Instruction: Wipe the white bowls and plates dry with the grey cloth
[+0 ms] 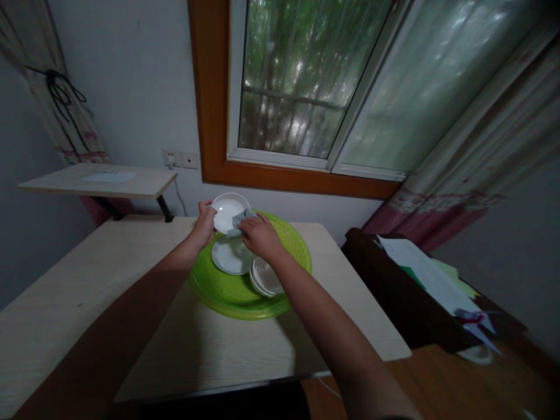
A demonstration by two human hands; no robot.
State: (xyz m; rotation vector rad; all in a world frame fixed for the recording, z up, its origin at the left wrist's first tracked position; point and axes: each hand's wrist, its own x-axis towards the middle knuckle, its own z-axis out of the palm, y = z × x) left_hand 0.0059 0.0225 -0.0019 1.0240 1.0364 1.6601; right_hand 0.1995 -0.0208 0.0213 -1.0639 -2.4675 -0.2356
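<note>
My left hand [205,224] grips the left rim of a white plate [225,211], which is raised and tilted toward me above a green basket. Bunched in my right hand [261,234] is a grey-blue cloth [242,217], pressed against the plate's right side. Below them, the round green basket [245,311] rests on the table. Inside it lies another white plate [231,256], and to its right a small stack of white bowls [266,277] is partly covered by my right forearm.
The basket stands on a pale wooden table [161,344]. A raised shelf [70,182] with a sheet of paper is at the back left. Past the table's right edge, a dark brown piece of furniture [402,291] carries papers and scissors. A window is behind.
</note>
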